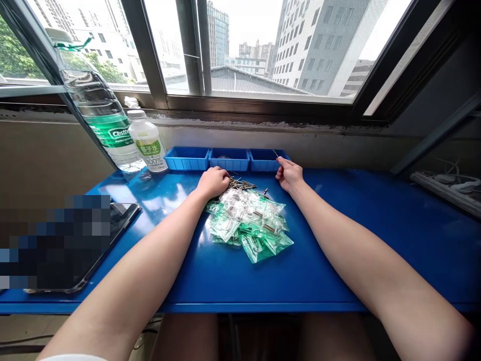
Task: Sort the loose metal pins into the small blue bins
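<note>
My right hand point(290, 174) is closed in a pinch on a thin metal rod point(276, 153), which points up and left in front of the right blue bin point(268, 161). Its exact kind is too small to tell. At the left edge of a loose pile of similar thin, gold and dark metal rods point(242, 184) rests my left hand point(213, 182). Its fingers are curled in, and whatever they hold is hidden. Just below the pile lies a heap of clear and green plastic packets point(248, 218), some with rods visible inside.
Beside the right bin stand a middle bin point(229, 163) and a left bin point(187, 161). A white bottle point(148, 143) and a large water bottle point(105, 115) are at the back left. A dark tablet-like device point(93, 250) lies left; a power strip point(447, 188) sits far right.
</note>
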A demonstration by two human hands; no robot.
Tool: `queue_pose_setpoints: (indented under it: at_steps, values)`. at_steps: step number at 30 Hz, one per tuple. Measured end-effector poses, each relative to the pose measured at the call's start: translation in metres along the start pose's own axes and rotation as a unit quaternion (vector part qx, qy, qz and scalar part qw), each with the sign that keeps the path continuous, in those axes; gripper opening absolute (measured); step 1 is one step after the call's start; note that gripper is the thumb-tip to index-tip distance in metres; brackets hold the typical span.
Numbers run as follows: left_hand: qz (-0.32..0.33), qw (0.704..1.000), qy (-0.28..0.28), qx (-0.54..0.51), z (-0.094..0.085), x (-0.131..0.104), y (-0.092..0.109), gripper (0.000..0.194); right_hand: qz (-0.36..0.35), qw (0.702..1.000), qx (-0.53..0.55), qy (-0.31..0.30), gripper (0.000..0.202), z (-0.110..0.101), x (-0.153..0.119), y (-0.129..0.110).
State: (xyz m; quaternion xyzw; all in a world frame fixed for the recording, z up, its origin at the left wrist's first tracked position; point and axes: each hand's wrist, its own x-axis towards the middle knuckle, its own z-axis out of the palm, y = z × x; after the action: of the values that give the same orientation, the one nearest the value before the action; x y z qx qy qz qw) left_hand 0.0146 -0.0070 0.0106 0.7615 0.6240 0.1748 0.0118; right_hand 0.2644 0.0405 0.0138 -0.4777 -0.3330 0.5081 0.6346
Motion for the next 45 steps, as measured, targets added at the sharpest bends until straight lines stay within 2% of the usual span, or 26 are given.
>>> queue_pose_setpoints:
  at_steps: [16, 28, 32, 34, 35, 38, 40, 45]
  values:
    - [0.0, 1.0, 0.001, 0.002, 0.002, 0.001, -0.001, 0.038, -0.001, 0.999, -0.031, 0.026, 0.013, 0.001, 0.004, 0.003]
    - [0.003, 1.0, 0.001, 0.004, 0.002, 0.001, -0.001, 0.038, -0.016, 0.998, -0.055, -0.005, 0.007, 0.003, -0.003, 0.001]
    - [0.003, 1.0, -0.001, 0.005, 0.001, 0.0, -0.001, 0.039, -0.046, 0.99, -0.132, -0.034, 0.011, 0.001, -0.002, 0.007]
    - [0.004, 1.0, -0.001, 0.004, 0.0, 0.0, 0.0, 0.039, -0.101, 0.963, -0.233, -0.085, 0.013, 0.0, -0.004, 0.011]
    - [0.004, 1.0, -0.001, 0.003, 0.0, 0.0, 0.0, 0.039, -0.139, 0.937, -0.296, -0.123, 0.015, 0.0, -0.007, 0.012]
    - [0.003, 1.0, 0.003, 0.003, 0.0, 0.0, 0.001, 0.038, -0.247, 0.816, -0.469, -0.23, 0.031, 0.001, -0.014, 0.016]
    - [0.001, 1.0, 0.005, 0.003, 0.0, 0.0, 0.001, 0.038, -0.275, 0.758, -0.528, -0.266, 0.042, 0.001, -0.018, 0.015]
    - [0.0, 1.0, 0.002, 0.005, -0.001, -0.001, 0.002, 0.038, -0.273, 0.707, -0.569, -0.319, 0.053, 0.001, -0.024, 0.009]
